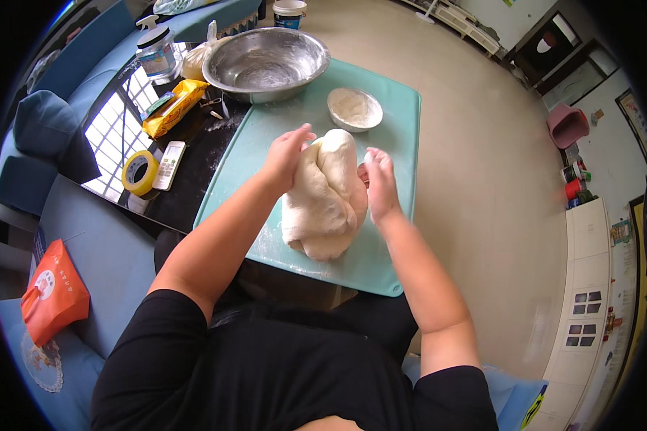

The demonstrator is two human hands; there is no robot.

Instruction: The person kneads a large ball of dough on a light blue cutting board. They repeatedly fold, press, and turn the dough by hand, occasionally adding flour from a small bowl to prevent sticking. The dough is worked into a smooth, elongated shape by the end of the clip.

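A large, folded lump of pale dough (320,205) lies on a teal cutting board (266,244), with creases running along its top. My left hand (287,154) is open along its upper left side, fingers pointing away from me. On the opposite side, my right hand (382,183) is open, its slightly bent fingers by the dough's right edge; part of those fingers is hidden. Beyond the dough stands a small bowl of flour (354,108). A wide steel basin (266,65), dusted white inside, is at the board's far left corner.
Left of the board, a black glossy table holds a yellow tape roll (140,172), a white remote control (168,165), a yellow packet (174,108) and a spray bottle (156,54). An orange bag (55,294) lies on the blue sofa. Tiled floor (474,179) extends to the right.
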